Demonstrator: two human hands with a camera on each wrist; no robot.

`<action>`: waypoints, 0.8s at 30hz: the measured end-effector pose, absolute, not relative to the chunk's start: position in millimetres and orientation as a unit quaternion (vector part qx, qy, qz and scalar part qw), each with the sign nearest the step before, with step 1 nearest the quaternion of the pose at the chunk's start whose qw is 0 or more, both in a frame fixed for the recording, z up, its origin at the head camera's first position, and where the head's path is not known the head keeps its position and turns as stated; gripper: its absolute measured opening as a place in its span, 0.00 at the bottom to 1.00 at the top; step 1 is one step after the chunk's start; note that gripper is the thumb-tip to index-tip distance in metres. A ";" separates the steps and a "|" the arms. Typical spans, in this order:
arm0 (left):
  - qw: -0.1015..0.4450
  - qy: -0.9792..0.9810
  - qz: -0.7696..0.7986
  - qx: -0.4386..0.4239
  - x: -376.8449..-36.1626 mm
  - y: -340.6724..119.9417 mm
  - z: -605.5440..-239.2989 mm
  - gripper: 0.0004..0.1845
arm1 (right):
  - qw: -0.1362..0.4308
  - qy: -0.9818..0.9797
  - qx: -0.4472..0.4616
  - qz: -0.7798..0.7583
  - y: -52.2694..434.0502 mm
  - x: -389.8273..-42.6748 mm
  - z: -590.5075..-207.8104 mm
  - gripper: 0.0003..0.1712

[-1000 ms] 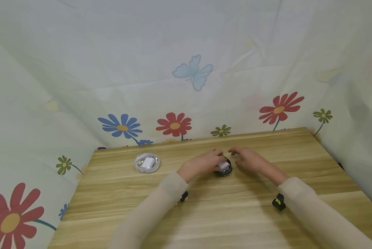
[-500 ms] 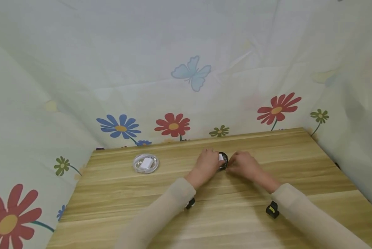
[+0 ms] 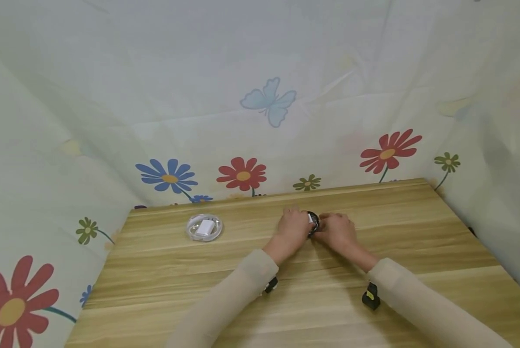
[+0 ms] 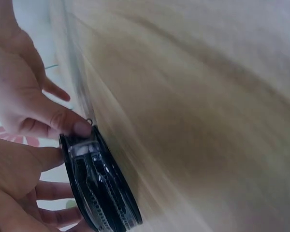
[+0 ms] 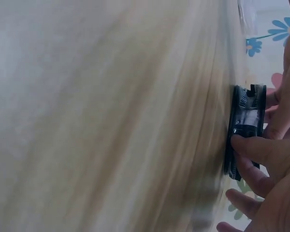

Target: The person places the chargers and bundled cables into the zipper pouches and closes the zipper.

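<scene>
A small round clear zip case (image 3: pixel 314 221) with black trim lies on the table, a whitish piece showing through it. My left hand (image 3: pixel 291 228) grips its left side, the thumb along the edge and the fingers behind. On the other side, my right hand (image 3: pixel 337 233) pinches the edge by the zipper; a tiny dark loop sticks out beside the thumb in the left wrist view. Whether it grips the zipper pull itself is hidden. Black zipper teeth run along the side of the case (image 4: pixel 104 188) in that view. The right wrist view shows the case (image 5: pixel 246 118) edge-on.
To the left on the wood-grain table (image 3: pixel 164 270) lies a round, clear-white coil or case (image 3: pixel 191 231) with a white charger block (image 3: pixel 205 227) in its middle. A flower-printed cloth (image 3: pixel 190 140) stands behind the table and at both sides.
My left hand has turned and settled around the left side of the case, shifting it slightly back. My right hand has come from apart to its right edge and pinches it.
</scene>
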State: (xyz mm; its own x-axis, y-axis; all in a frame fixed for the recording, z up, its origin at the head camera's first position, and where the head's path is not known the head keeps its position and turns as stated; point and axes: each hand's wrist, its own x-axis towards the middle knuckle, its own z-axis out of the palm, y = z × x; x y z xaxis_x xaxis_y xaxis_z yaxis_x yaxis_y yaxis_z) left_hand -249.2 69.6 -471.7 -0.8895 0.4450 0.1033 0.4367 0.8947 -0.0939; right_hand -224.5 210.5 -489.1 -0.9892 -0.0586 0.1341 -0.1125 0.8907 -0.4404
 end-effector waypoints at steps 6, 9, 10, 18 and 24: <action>0.052 -0.972 0.035 -0.225 -247.6 68.6 -474.8 0.22 | 0.066 -0.972 0.054 0.220 209.7 -225.3 -491.4 0.09; 0.022 -0.967 0.055 -0.248 -247.3 64.4 -476.1 0.28 | 0.092 -0.972 0.074 0.203 212.4 -223.6 -491.4 0.09; 0.009 -0.963 0.065 -0.262 -246.7 62.8 -476.1 0.30 | 0.103 -0.972 0.080 0.198 213.8 -222.7 -491.8 0.08; -0.047 -0.941 0.066 -0.329 -238.3 46.2 -478.9 0.33 | 0.149 -0.968 0.126 0.155 218.7 -219.8 -491.5 0.04; -0.040 -0.935 0.044 -0.350 -237.9 39.7 -482.0 0.29 | 0.158 -0.970 0.127 0.137 224.7 -221.5 -493.9 0.04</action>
State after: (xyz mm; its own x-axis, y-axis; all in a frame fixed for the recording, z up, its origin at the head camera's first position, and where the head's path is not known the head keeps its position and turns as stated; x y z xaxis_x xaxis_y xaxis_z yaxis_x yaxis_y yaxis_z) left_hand -237.9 39.7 -482.0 -0.7513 0.6513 -0.1065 0.6584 0.7507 -0.0546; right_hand -221.5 224.7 -493.9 -0.9175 -0.2030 0.3420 -0.2897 0.9302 -0.2253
